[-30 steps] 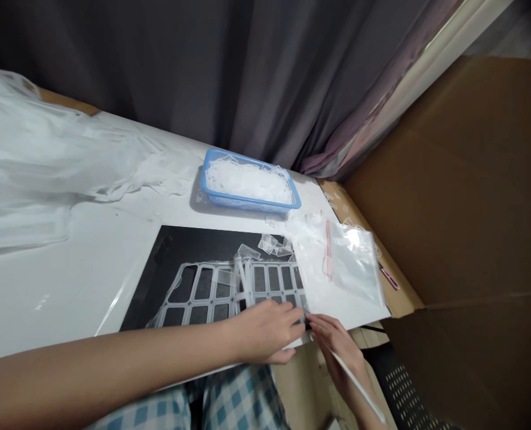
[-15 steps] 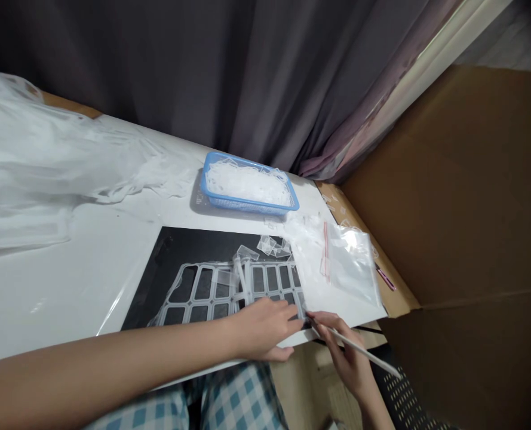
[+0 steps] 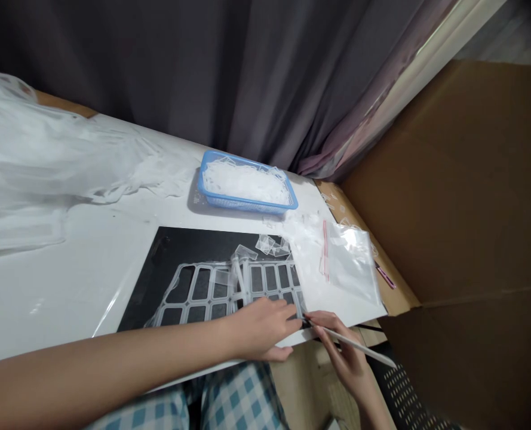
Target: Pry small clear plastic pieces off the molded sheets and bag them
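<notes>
My left hand (image 3: pixel 265 327) lies flat across the near right part of a clear plastic frame sheet (image 3: pixel 198 303), which has rows of rectangular openings. Its fingers are stretched out toward the right edge. Just beside those fingertips, my right hand (image 3: pixel 346 352) grips a slender pale pen-like tool (image 3: pixel 368 351). The tool's front end is at the sheet's near right corner; its tip is too small to make out. Under the sheet is a black mat (image 3: pixel 155 272). Small clear rectangular pieces (image 3: pixel 272 245) lie loose at the mat's far right, and a few strips rest on the sheet.
A blue basket (image 3: pixel 247 203) full of clear pieces stands behind the mat. To the right lie a clear zip bag (image 3: pixel 352 257) and a pink-handled tool (image 3: pixel 385 276). White plastic sheets (image 3: pixel 45 161) are heaped at left. A cardboard wall (image 3: pixel 471 209) rises on the right.
The tool's rear end and my right hand have shifted slightly up and left. My left hand stays in place on the sheet. The view has moved a little.
</notes>
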`<state>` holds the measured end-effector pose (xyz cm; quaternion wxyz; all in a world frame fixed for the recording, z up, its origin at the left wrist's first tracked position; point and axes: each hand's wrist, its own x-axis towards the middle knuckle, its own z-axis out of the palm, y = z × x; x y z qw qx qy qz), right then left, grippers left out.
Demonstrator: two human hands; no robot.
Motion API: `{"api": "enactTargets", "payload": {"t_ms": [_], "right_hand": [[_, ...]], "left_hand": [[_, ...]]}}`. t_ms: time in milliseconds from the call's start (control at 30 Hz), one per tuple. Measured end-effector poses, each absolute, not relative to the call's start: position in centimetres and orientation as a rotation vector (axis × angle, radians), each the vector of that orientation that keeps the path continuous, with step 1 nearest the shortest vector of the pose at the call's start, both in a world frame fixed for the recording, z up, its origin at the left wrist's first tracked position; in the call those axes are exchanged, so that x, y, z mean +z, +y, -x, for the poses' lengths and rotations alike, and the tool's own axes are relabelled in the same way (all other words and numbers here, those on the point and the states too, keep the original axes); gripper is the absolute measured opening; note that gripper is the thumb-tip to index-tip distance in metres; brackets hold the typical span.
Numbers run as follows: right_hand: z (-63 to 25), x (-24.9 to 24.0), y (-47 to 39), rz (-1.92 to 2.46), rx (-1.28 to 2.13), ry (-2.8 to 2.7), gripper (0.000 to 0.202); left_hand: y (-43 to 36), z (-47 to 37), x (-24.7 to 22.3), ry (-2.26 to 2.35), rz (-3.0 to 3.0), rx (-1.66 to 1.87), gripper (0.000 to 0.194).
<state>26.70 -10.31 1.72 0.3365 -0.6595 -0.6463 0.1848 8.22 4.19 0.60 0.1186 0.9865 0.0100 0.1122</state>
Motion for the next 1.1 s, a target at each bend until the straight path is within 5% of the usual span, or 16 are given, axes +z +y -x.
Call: {"api": "enactTargets", "payload": {"t_ms": [600, 1100], "right_hand": [[-28.2, -0.8, -10.4, 1.626, -0.042, -2.101, 0.046], [-29.0, 1.9, -7.2, 1.664, 0.105, -2.072, 0.035]], "left_hand": [[4.1, -8.2, 0.1, 0.016, -2.85, 0.394, 0.036], [4.0, -8.2, 0.1, 0.052, -2.861, 0.352, 0.037]]}}
